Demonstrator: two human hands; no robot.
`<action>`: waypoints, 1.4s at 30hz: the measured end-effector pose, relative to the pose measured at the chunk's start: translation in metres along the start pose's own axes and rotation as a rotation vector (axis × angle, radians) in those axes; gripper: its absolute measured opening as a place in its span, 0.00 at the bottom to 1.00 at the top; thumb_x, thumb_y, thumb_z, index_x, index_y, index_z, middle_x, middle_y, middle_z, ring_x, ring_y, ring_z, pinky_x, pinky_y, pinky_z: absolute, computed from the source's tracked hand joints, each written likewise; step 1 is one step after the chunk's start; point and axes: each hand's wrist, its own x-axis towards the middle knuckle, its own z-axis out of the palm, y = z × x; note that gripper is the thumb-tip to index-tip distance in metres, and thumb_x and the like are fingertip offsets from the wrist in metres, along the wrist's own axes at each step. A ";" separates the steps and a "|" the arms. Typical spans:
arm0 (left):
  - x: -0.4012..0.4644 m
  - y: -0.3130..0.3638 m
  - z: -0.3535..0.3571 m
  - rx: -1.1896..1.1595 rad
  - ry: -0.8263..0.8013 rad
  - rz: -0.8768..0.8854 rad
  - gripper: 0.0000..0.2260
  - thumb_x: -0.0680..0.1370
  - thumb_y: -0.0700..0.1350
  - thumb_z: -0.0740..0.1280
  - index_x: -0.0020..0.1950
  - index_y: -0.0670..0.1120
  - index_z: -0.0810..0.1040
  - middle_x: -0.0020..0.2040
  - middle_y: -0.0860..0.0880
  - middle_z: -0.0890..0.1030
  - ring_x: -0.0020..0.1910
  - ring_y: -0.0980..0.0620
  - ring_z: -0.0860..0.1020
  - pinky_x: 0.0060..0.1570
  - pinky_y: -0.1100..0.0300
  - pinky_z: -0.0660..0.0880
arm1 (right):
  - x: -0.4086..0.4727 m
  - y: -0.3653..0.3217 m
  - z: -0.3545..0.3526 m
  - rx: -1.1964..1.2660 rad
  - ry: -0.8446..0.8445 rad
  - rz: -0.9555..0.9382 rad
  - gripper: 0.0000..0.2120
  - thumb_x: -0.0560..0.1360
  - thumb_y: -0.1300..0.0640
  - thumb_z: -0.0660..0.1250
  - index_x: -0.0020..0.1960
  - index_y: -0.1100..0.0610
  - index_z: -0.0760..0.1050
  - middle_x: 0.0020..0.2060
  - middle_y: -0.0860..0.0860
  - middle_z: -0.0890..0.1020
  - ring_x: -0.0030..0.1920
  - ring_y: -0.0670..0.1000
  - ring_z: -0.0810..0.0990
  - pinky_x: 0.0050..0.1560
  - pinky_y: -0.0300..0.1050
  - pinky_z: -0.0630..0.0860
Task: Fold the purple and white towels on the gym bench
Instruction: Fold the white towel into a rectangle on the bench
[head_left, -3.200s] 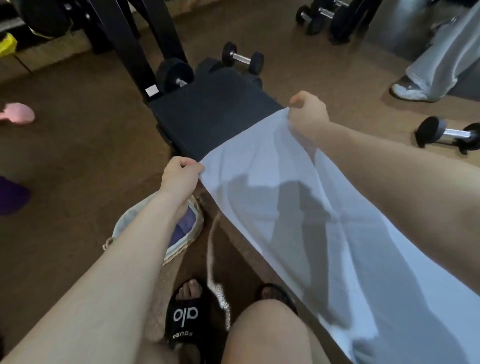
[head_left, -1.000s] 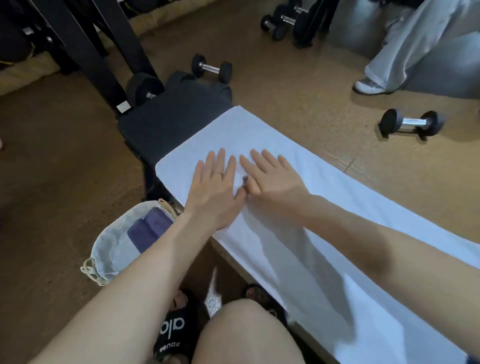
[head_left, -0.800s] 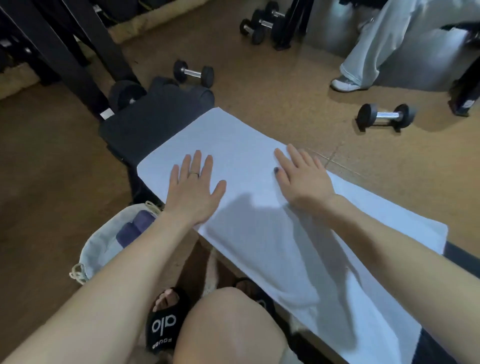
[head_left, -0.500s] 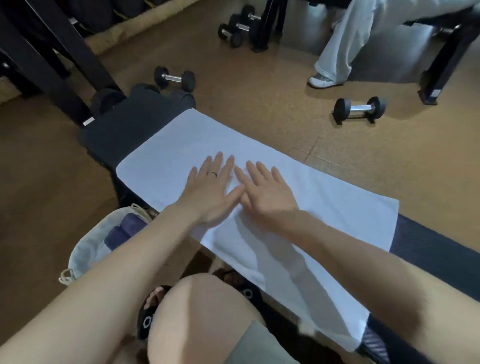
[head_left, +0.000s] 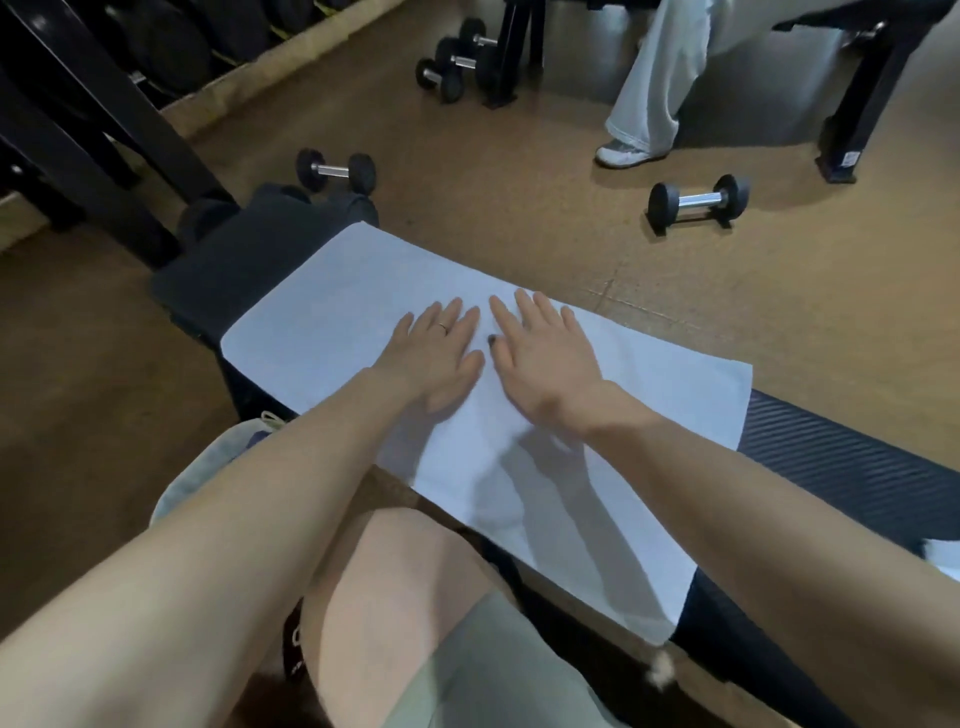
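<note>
A white towel (head_left: 332, 306) lies spread flat along the black gym bench (head_left: 831, 467), its near edge hanging over the bench side. My left hand (head_left: 439, 358) and my right hand (head_left: 540, 358) press flat on the towel's middle, side by side, fingers straight and pointing away from me. No purple towel shows on the bench. A light cloth bag (head_left: 208, 467) sits on the floor under my left forearm, mostly hidden by it.
Dumbbells lie on the brown floor: one (head_left: 335, 171) beyond the bench's far end, one (head_left: 698, 200) to the right, several (head_left: 452, 62) at a rack. A person's leg in pale trousers (head_left: 649, 98) stands far right. Black rack posts (head_left: 98, 130) rise at left.
I laid the towel down and let go of its corners. My flat hands slid apart over it, came back together at the middle, and now sit slightly farther apart.
</note>
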 end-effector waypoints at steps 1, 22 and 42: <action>0.006 0.000 -0.002 -0.004 0.001 -0.011 0.28 0.86 0.57 0.44 0.84 0.50 0.41 0.84 0.49 0.40 0.83 0.46 0.40 0.80 0.44 0.41 | 0.004 0.003 0.004 0.017 -0.023 0.042 0.27 0.85 0.45 0.44 0.83 0.49 0.47 0.82 0.54 0.50 0.82 0.54 0.45 0.80 0.57 0.43; 0.114 -0.121 -0.023 0.032 0.206 -0.098 0.28 0.84 0.58 0.45 0.80 0.46 0.61 0.80 0.46 0.61 0.79 0.45 0.58 0.76 0.42 0.55 | 0.080 -0.002 0.055 -0.084 0.374 0.037 0.24 0.82 0.48 0.53 0.74 0.55 0.70 0.60 0.54 0.77 0.52 0.59 0.74 0.56 0.56 0.69; 0.095 -0.043 -0.029 -0.100 0.289 0.130 0.25 0.84 0.54 0.49 0.79 0.46 0.66 0.79 0.43 0.65 0.78 0.43 0.61 0.77 0.48 0.57 | 0.086 0.000 0.038 0.037 0.188 0.043 0.28 0.77 0.50 0.45 0.69 0.58 0.73 0.57 0.55 0.78 0.57 0.59 0.76 0.60 0.54 0.67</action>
